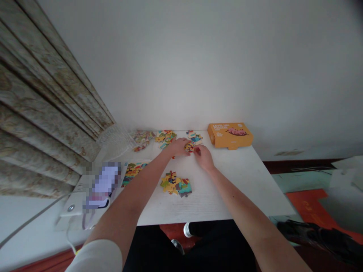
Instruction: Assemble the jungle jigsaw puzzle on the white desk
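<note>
Both hands meet over the far middle of the white table. My left hand (179, 146) has its fingers and thumb curled around colourful puzzle pieces (189, 147). Close by on the right, my right hand (204, 157) is closed, with a small reddish puzzle piece (197, 150) at its fingertips. Whether the two hands' pieces are joined I cannot tell. Nearer to me lies a joined cluster of yellow and teal puzzle pieces (176, 184). Behind my left hand is a pile of loose pieces (165, 136), partly covered by the hand; more pieces (195, 136) lie beyond my fingers.
An orange puzzle box (231, 135) stands at the back right, against the wall. On the left are a picture sheet (133, 172) partly behind my forearm, a phone (103, 184), clear plastic wrap (116, 141) and bagged pieces (141, 139). A patterned curtain (42, 94) hangs beside the table.
</note>
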`<act>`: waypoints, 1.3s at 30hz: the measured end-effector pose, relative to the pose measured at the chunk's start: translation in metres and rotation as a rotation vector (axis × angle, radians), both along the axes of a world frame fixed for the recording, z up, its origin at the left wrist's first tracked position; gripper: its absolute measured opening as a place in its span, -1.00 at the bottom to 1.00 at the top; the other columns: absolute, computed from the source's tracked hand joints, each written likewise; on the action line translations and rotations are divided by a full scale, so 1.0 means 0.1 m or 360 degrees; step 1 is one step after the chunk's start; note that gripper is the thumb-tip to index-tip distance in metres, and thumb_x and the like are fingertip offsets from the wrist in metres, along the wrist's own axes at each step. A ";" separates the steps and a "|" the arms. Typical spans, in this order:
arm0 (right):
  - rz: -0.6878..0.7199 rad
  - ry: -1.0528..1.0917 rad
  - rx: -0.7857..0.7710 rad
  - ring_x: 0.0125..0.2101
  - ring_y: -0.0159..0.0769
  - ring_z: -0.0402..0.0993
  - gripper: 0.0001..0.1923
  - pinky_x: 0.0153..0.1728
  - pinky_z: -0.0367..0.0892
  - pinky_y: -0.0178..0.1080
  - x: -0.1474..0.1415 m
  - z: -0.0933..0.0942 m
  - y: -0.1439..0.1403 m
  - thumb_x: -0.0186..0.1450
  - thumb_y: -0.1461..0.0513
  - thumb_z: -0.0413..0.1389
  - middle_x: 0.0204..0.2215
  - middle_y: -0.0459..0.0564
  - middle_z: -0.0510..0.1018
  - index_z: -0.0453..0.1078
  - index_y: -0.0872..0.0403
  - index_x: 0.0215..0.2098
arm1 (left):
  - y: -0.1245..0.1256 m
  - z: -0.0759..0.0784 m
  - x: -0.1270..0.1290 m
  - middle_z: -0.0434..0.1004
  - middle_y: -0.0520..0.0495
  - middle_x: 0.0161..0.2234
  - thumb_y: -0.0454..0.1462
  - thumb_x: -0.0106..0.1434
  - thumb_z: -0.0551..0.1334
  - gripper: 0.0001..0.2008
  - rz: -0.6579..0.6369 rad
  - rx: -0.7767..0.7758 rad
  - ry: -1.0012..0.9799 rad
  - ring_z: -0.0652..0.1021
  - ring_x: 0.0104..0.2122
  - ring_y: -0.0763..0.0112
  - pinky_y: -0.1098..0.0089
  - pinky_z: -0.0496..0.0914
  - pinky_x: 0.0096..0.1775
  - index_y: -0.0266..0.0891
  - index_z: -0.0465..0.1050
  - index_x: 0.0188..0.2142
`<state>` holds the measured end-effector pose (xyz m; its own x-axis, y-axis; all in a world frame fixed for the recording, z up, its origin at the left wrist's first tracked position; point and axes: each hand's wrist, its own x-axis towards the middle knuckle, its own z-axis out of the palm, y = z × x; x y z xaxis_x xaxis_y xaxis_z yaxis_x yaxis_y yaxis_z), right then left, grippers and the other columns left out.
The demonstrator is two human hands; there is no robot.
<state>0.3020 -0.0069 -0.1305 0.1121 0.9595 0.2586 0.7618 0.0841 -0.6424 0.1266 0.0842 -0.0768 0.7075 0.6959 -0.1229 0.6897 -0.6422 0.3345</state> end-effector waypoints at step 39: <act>-0.0331 0.0148 0.0193 -0.17 -0.08 0.46 -0.83 -0.03 0.38 -0.05 0.15 -0.20 0.22 0.25 0.25 0.08 -0.20 0.11 0.56 0.45 0.05 -0.20 | 0.19 -0.22 -0.53 0.49 -0.33 0.13 -0.24 0.23 0.42 -0.44 0.0844 0.0163 -0.0613 0.50 0.16 -0.01 0.07 0.34 0.23 -0.26 0.43 0.21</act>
<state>0.3169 0.0156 -0.1501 0.3323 0.8759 0.3498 0.7088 0.0128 -0.7053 0.0741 0.1033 -0.0987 0.2458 0.9567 0.1558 0.7646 -0.2902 0.5755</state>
